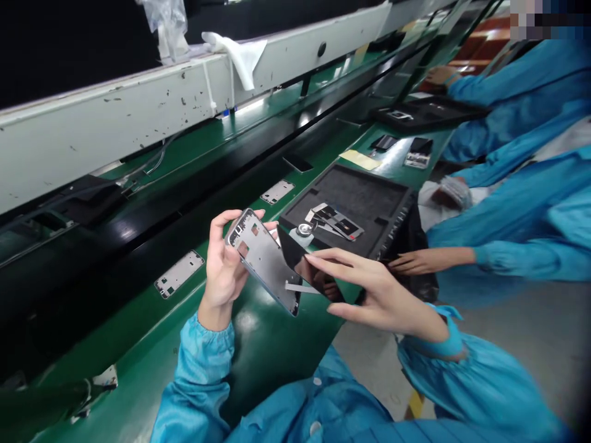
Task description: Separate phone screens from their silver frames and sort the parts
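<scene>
My left hand [225, 264] grips a silver phone frame [265, 252] by its upper end, with the cut-out inner face tilted toward me. Between the fingers of my right hand [369, 286] is a glossy black phone screen [305, 264], held by its edges. The screen slants over the right side of the frame, and a pale flex strip [302, 288] stretches between the two near their lower ends. Whether the strip is joined to both, I cannot tell. Below my hands lies the green worktable [263, 357].
Two more phone frames [180, 274] lie along the table's left side, with a dark screen [298, 162] farther back. A black tray [341, 178] holds phone parts. Co-workers in blue sleeves [521, 252] are at the right, one hand [427, 259] near the tray. A conveyor belt [138, 221] runs alongside.
</scene>
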Demonstrator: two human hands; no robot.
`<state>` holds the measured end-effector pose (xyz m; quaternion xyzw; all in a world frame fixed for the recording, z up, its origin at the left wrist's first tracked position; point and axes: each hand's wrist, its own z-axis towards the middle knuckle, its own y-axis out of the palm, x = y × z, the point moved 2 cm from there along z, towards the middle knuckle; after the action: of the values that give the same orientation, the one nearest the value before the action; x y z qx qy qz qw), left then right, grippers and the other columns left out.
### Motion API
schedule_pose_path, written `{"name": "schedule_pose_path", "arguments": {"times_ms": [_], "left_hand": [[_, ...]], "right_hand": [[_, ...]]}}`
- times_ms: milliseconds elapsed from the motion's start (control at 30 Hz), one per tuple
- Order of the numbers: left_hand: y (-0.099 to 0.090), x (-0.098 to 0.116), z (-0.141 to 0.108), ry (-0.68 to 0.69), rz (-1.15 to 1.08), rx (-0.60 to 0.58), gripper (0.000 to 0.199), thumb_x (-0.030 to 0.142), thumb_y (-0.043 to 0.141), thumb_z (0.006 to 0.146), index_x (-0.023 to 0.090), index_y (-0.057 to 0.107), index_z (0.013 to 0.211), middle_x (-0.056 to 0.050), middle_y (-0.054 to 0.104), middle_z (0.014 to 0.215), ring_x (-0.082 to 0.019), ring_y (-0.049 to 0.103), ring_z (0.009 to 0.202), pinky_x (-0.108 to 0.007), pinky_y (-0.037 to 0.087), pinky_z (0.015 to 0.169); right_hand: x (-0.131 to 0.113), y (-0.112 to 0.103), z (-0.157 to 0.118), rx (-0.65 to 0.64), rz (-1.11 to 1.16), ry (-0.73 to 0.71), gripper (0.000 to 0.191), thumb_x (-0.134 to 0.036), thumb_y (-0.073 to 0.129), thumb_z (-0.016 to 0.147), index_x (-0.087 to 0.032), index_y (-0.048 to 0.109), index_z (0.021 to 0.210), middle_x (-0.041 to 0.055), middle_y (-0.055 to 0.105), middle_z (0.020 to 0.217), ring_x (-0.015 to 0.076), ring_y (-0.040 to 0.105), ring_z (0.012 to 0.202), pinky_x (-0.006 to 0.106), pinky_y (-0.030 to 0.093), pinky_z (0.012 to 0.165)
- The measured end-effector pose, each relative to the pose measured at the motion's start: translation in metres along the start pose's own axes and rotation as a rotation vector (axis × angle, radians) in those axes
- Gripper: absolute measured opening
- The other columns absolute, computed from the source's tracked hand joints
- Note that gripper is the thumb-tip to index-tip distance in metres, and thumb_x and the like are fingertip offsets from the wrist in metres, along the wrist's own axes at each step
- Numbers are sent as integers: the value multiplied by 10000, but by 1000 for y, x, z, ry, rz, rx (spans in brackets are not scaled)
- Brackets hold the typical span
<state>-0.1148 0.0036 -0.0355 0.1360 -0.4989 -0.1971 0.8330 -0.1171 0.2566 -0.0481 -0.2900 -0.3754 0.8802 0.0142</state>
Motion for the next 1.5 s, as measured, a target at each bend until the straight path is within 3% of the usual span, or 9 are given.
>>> {"name": "schedule_pose_path", "arguments": {"times_ms": [133,333,567,733,867,1000,1167,1400,1500], "left_hand": [[-4,-4,4,88,113,-83,483,609,786,960,280,613,1269,-119,742,1398,-294,785,1207,-435,666,988],[-14,-8,9,180,278,-58,409,541,786,982,267,648,1253,-120,771,1344,-267,817,1114,-364,696,859],[-20,-8,13,253,314,-60,338,490,763,1015,279,696,1271,-105,777,1320,-243,833,1048,-321,691,819],[-19,-6,12,244,371,-58,356,504,760,1012,260,702,1264,-119,778,1309,-238,830,1032,-255,666,703],[-23,-2,11,242,412,-21,344,509,767,1005,256,708,1230,-99,788,1253,-231,824,1017,-296,680,759],[-28,1,11,228,406,-46,350,514,780,991,271,698,1229,-93,782,1255,-219,825,958,-266,653,693],[-29,3,13,259,424,-26,365,523,815,960,257,728,1194,-93,795,1203,-218,813,1013,-281,671,771],[-29,13,11,255,391,-62,331,493,792,987,273,728,1225,-77,781,1236,-188,822,923,-236,657,678],[-28,17,8,243,380,-54,313,460,794,993,279,739,1242,-79,771,1257,-193,821,965,-244,667,708]], "right_hand": [[10,25,10,85,152,79,766,-562,673,1053,-304,402,1720,165,664,1470,310,721,1248,451,668,995],[19,56,17,117,311,145,834,-645,686,1015,-295,408,1719,173,648,1446,310,719,1194,473,677,969],[21,61,14,97,328,168,854,-660,687,1007,-295,398,1723,162,642,1417,290,699,1146,472,667,965],[21,74,18,107,371,187,921,-702,702,975,-292,376,1732,159,628,1408,281,689,1084,477,680,937],[19,87,25,129,439,229,964,-735,687,966,-298,331,1748,158,615,1383,284,712,1081,469,684,926],[20,86,25,92,484,230,950,-743,689,961,-306,360,1737,152,615,1380,282,723,1093,471,676,955],[20,87,29,77,469,208,944,-705,738,947,-334,369,1733,152,609,1438,295,698,1109,491,676,964],[19,88,32,99,591,208,957,-746,691,959,-321,342,1742,153,598,1390,298,733,1155,482,670,989],[17,83,30,66,535,186,920,-721,695,972,-323,368,1733,151,611,1383,302,717,1161,506,661,1007]]}}
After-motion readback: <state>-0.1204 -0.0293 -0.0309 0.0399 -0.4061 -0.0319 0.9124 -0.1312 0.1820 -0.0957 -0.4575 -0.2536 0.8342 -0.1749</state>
